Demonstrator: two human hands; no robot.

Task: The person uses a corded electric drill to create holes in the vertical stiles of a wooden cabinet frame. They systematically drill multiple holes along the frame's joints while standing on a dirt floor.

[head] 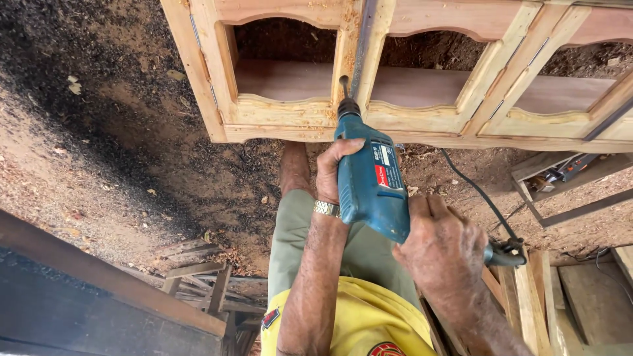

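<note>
A blue drill (370, 184) is grasped by both hands, left grip (337, 170) ahead of right grip (440, 247), bit (343, 86) against a frame (343, 62).

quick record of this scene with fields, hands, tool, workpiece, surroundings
left hand: left hand wraps the front body of the drill, wristwatch on the wrist
right hand: right hand grips the drill's rear handle
tool: blue electric drill, bit against the frame's centre upright, black cord trailing right
workpiece: unfinished wooden cabinet frame with open arched panels
ground: bare dirt with wood shavings
nearby: wooden planks at lower right
</note>
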